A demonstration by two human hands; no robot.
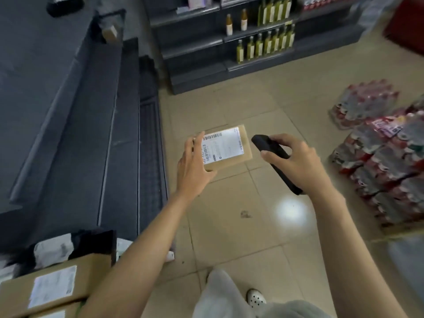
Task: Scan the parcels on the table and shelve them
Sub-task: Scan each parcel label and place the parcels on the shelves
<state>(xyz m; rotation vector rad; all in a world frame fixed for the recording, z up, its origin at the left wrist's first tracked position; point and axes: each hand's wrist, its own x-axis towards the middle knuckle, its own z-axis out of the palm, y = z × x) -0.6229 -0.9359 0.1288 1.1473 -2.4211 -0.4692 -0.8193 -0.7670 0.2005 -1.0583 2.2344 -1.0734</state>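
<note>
Labelled boxes (91,269) wait nearest, down-left of the parcel (229,154). The left hand (195,164) has its grip pinching that parcel's left edge, label up, above the floor. Right of it, the right hand's (298,164) grip wraps a scanner (263,145). An edge-only hold could let the parcel tip, and a poor aim could miss the barcode. Shelves (75,125) lie left, beyond.

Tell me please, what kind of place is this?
Probably a small shop that also handles parcels: dark shelves hold rows of bottles, shrink-wrapped drink packs are stacked on the floor, and the left hand holds a labelled parcel beside a handheld scanner in the right hand.
</note>
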